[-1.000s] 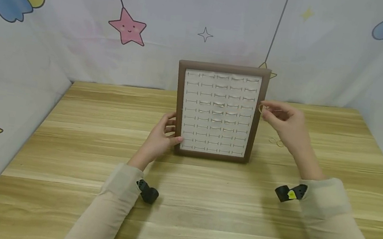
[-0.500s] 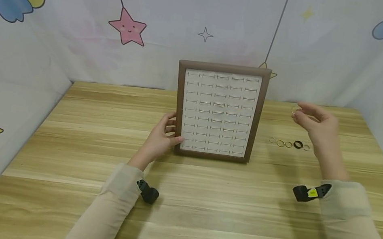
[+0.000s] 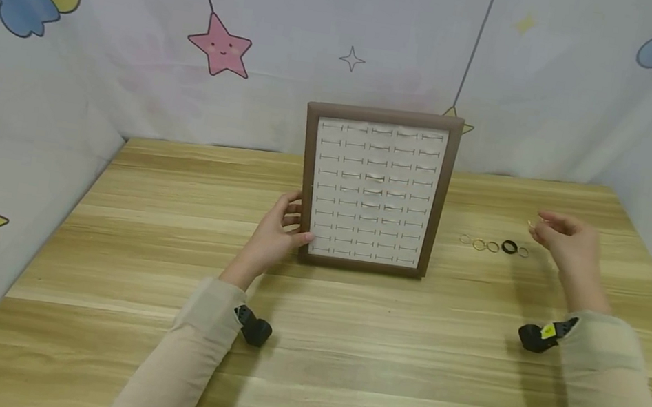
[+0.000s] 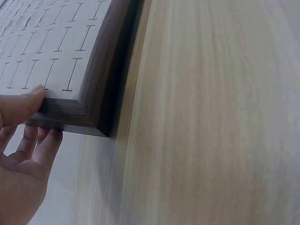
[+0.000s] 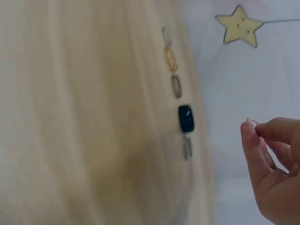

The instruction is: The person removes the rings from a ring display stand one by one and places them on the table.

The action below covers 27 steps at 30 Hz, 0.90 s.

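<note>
A brown-framed ring display board [image 3: 373, 189] with rows of slits in its pale face stands upright on the table. My left hand [image 3: 273, 234] grips its lower left edge; in the left wrist view the thumb [image 4: 26, 105] lies on the front and the fingers go behind the frame. To the right of the board my right hand [image 3: 570, 248] pinches a small ring [image 5: 253, 121] between thumb and fingertips, above the table. Below and left of that hand lie several rings in a row, among them a thick black ring [image 3: 509, 247] and a gold ring [image 3: 479, 244].
The wood-grain table [image 3: 329, 357] runs up to a pale cloth backdrop [image 3: 288, 24] printed with stars and clouds. Cloth also closes off the left and right sides. Each wrist wears a small black camera, such as the left one [image 3: 254, 328].
My right hand has moved right, away from the board's edge, and then down towards the table, still pinching the ring. The row of rings has come into view. My left hand stays on the frame.
</note>
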{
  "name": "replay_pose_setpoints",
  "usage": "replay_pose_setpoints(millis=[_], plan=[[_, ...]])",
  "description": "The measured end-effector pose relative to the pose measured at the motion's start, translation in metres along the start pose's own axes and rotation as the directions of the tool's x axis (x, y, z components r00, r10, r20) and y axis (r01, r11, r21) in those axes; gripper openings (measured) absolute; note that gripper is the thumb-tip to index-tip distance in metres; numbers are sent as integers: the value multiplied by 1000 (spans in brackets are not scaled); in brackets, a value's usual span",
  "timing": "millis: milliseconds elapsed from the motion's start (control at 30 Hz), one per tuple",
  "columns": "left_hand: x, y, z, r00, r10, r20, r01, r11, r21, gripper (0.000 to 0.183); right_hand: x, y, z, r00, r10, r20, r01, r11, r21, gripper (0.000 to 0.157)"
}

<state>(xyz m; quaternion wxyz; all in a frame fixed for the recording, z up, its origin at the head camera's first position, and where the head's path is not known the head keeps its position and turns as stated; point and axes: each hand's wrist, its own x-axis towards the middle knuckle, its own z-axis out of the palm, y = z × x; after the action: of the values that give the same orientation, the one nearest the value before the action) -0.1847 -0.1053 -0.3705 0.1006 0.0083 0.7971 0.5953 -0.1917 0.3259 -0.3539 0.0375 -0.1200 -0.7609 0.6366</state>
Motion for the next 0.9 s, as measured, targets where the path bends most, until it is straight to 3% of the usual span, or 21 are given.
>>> replay_pose_setpoints(millis=[133, 300, 533, 900], plan=[[0, 0, 1, 1000, 2, -1, -2, 1000, -8, 78, 0, 10, -7, 998, 67, -10, -68, 990, -126, 17], [0, 0, 1, 1000, 13, 0, -13, 1000, -3, 79, -1, 21, -15, 995, 102, -13, -101, 944, -315, 36], [0, 0, 0, 1000, 12, 2, -12, 1000, -3, 79, 2, 29, -20, 984, 179, 28, -166, 954, -249, 49], [0, -1, 0, 1000, 10, 0, -10, 1000, -1, 79, 5, 33, -23, 989, 141, 33, -115, 905, -409, 47]])
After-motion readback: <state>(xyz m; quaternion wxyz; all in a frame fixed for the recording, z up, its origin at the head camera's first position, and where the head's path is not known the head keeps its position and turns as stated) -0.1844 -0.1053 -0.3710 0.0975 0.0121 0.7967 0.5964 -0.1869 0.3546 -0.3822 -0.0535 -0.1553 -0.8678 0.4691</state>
